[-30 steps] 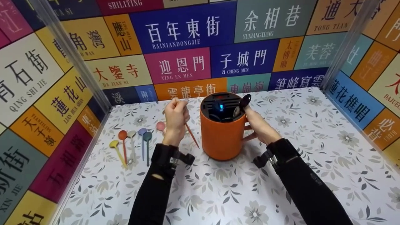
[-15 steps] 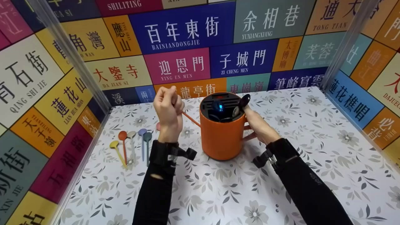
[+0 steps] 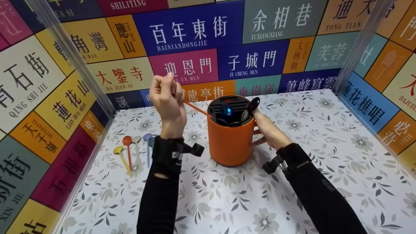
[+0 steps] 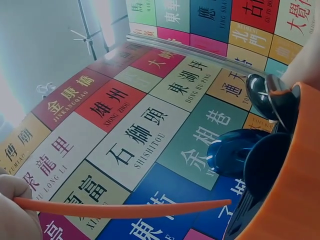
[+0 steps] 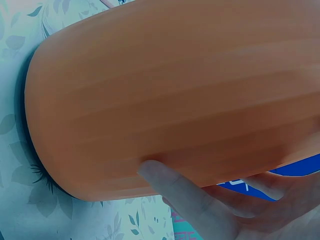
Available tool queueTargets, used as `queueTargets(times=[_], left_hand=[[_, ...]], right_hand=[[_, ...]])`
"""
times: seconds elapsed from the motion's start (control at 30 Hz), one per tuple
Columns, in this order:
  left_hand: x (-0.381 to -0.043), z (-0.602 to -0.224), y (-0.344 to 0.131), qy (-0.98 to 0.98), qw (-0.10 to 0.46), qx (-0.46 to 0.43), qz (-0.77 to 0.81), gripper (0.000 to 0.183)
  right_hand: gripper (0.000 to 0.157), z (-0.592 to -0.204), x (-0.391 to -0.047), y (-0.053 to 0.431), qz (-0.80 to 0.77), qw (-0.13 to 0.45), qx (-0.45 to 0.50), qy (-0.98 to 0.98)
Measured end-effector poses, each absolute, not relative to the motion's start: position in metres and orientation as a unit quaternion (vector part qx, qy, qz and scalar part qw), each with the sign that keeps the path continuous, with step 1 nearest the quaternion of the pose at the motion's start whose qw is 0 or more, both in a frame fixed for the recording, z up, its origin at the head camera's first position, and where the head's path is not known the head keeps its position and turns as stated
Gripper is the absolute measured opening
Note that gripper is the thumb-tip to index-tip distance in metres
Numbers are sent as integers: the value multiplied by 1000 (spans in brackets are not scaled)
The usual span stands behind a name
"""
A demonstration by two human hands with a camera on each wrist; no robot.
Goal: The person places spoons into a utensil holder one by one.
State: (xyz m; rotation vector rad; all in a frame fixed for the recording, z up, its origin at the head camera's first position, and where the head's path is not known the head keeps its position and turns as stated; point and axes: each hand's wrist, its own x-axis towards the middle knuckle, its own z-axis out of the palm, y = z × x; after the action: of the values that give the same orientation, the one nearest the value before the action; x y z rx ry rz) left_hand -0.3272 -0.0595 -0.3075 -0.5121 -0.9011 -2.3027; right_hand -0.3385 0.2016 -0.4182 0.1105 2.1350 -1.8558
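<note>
In the head view an orange mug-shaped utensil holder (image 3: 230, 146) with a black slotted top stands on the table. My left hand (image 3: 169, 97) is raised left of it, gripping an orange spoon (image 3: 197, 109); its bowl is hidden in the fist. The thin handle slants down to the right, its tip overlapping the holder's rim. In the left wrist view the spoon's handle (image 4: 125, 210) points toward the slotted top. My right hand (image 3: 273, 131) grips the holder's handle, and in the right wrist view one fingertip (image 5: 152, 170) rests on the ribbed wall.
A glossy dark blue spoon (image 3: 227, 111) and another dark spoon (image 3: 254, 104) stick up from the holder. On the table's left lie several small spoons: yellow (image 3: 122, 157), red (image 3: 127, 141), beige (image 3: 136, 140) and lavender (image 3: 148, 138). Sign-covered walls (image 3: 191, 32) surround the table.
My left hand has risen and shifted left, tilting the spoon so its handle's tip went from beside the holder up to its rim. My right hand keeps its grip.
</note>
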Motion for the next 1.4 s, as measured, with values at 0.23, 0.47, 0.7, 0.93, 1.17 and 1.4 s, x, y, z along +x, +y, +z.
queueTargets(times=[0.23, 0.47, 0.7, 0.93, 1.17, 1.4], left_hand=[[-340, -308, -46, -365, 301, -196, -859, 34], [-351, -319, -29, -415, 296, -204, -836, 33], [-358, -340, -13, -495, 276, -190, -802, 37], [-363, -360, -8, -559, 216, -192, -777, 37], [-370, -373, -6, -608, 208, -172, -746, 40], [-369, -373, -6, -654, 188, -170, -713, 40]], right_hand=[[104, -420, -340, 203, -649, 151, 37, 745], [106, -421, -340, 203, -650, 152, 41, 744], [105, -420, -340, 203, -646, 146, 40, 748], [107, -421, -340, 203, -647, 150, 40, 746], [106, -421, -340, 203, -649, 151, 43, 744], [104, -421, -339, 203, -649, 149, 38, 745]])
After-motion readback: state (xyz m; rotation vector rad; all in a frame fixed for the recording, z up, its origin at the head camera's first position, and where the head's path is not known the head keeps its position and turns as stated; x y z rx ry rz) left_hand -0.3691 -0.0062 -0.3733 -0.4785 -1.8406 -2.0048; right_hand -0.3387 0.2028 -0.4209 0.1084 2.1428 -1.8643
